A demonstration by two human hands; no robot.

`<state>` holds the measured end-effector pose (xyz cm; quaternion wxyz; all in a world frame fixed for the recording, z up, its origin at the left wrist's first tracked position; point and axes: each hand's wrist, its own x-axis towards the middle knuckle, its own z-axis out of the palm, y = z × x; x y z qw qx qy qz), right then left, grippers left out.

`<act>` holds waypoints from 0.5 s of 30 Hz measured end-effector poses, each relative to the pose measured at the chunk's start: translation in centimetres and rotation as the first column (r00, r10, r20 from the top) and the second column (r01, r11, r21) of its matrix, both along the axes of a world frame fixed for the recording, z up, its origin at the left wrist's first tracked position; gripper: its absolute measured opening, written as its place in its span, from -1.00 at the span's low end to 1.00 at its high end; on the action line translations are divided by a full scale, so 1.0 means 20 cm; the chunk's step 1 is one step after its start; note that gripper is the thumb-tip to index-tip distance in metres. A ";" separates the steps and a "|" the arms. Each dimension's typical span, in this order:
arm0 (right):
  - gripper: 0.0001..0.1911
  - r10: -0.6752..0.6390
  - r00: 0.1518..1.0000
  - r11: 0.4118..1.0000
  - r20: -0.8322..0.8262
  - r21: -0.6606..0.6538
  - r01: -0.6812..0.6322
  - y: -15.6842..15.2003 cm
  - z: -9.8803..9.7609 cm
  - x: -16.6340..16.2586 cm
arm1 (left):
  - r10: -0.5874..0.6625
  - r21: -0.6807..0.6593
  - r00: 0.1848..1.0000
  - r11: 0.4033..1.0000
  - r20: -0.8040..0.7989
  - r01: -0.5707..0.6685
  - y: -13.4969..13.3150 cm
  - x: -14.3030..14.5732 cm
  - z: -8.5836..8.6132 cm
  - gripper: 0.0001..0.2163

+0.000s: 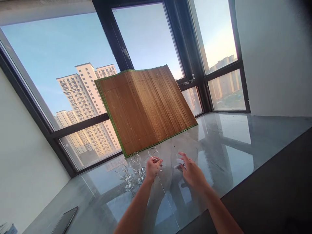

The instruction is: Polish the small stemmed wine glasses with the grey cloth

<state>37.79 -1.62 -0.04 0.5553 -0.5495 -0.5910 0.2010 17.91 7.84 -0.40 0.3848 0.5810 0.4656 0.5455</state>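
My left hand (152, 168) is closed around a clear wine glass (154, 153), which it holds just above the glossy grey counter (226, 152). To its left stand several more empty wine glasses (129, 169) in a tight cluster. My right hand (191, 170) hovers a short way to the right, its fingers curled over a small white cloth or wipe (179, 162). Both forearms reach in from the bottom of the view.
A brown bamboo mat (146, 107) with green edging leans upright against the window behind the glasses. A dark phone (64, 221) lies at the near left of the counter. White walls flank both sides; a dark strip (280, 182) borders the counter's right front.
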 end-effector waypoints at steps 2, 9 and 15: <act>-0.36 0.034 0.986 0.999 0.163 0.023 -0.038 0.00 -0.03 -0.01 | 0.040 0.002 0.999 0.999 -0.028 -0.040 0.08 0.01 -0.01 -0.64; -0.24 -0.003 0.920 0.986 0.392 0.152 -0.062 0.03 -0.08 -0.02 | 0.093 -0.017 0.989 0.995 -0.117 -0.095 0.24 0.03 -0.02 -0.74; -0.37 -0.002 0.903 1.000 0.429 0.005 0.000 0.00 -0.06 -0.01 | 0.250 0.005 0.959 0.968 -0.136 -0.251 0.10 -0.02 -0.01 -0.59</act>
